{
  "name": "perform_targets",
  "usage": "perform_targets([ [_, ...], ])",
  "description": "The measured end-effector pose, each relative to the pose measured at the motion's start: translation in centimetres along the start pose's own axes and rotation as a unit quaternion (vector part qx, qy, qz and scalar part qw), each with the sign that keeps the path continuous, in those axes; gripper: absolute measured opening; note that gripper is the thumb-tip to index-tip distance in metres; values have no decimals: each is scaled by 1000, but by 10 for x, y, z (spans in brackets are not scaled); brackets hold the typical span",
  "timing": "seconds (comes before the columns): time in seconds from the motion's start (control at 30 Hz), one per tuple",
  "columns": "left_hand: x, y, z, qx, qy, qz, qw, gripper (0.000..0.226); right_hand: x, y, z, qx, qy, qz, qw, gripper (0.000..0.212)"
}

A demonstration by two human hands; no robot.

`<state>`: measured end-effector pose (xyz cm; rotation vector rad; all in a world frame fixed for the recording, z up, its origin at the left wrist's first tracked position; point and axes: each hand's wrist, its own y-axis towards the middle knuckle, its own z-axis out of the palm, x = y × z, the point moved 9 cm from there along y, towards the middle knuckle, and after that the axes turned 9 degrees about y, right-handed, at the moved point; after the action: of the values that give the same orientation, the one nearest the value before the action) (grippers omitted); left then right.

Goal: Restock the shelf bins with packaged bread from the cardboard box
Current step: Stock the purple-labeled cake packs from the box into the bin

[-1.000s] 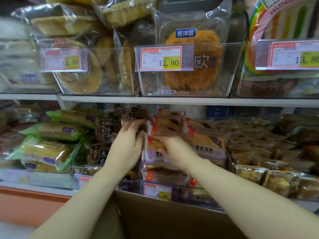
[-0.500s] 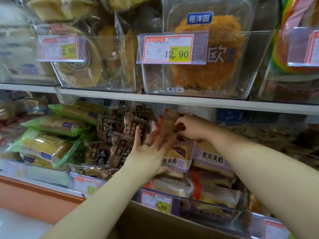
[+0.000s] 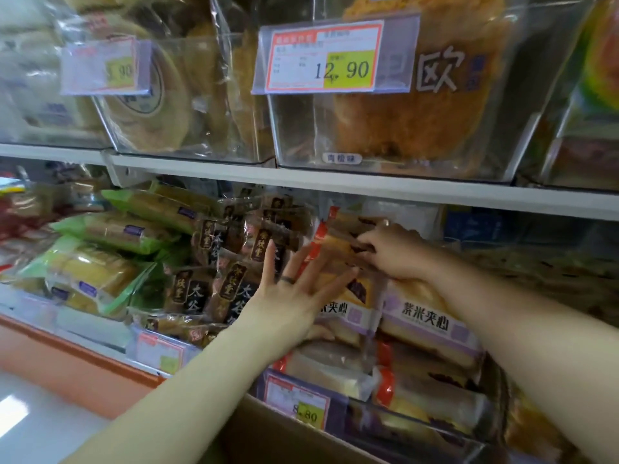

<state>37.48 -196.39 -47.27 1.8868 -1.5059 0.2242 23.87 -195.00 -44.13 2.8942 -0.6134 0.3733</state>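
Two hands met at one clear bin [image 3: 418,426] on the lower shelf, at 5 o'clock from centre, stacked with bread packs [image 3: 425,321] labelled 紫米夹心. Its tag [image 3: 301,401] read 8.80. The left hand [image 3: 294,296], wearing a ring, lay flat with fingers spread wide against the top pack [image 3: 335,249]. The right hand [image 3: 392,252], at 2 o'clock of it, pinched that pack's upper edge. At 9 o'clock sat dark packs [image 3: 234,283], then green ones [image 3: 93,272]. At 12 o'clock an upper bin [image 3: 301,135] held floss bread [image 3: 418,122] marked 欧, tagged 12.90 [image 3: 331,58]. The cardboard box [image 3: 284,440] stood at 6 o'clock.
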Motion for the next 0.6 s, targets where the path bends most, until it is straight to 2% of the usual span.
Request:
perform_targets([
  [0.1, 0, -1, 5, 8, 3, 14, 1000, 95, -5, 6, 14, 44, -26, -6, 999, 16],
  [0.13, 0, -2, 5, 1, 8, 20, 1000, 95, -8, 8, 10, 35, -11, -10, 999, 18],
  [0.2, -1, -5, 2, -15, 14, 27, 999, 94, -22, 14, -13, -59, 84, 11, 995, 39],
  [0.27, -2, -6, 1, -20, 21, 28, 999, 92, -44, 18, -28, -149, 198, 62, 967, 48],
  [0.4, -2, -5, 3, -16, 23, 24, 999, 92, -61, 31, -5, -84, 278, 113, 950, 58],
  [0.5, -3, -6, 5, -6, 12, 22, 1000, 93, -64, 30, -5, -89, 281, 99, 950, 48],
  [0.6, -1, -5, 7, 8, 2, 20, 1000, 96, -52, 22, -9, -87, 280, 38, 955, 35],
])
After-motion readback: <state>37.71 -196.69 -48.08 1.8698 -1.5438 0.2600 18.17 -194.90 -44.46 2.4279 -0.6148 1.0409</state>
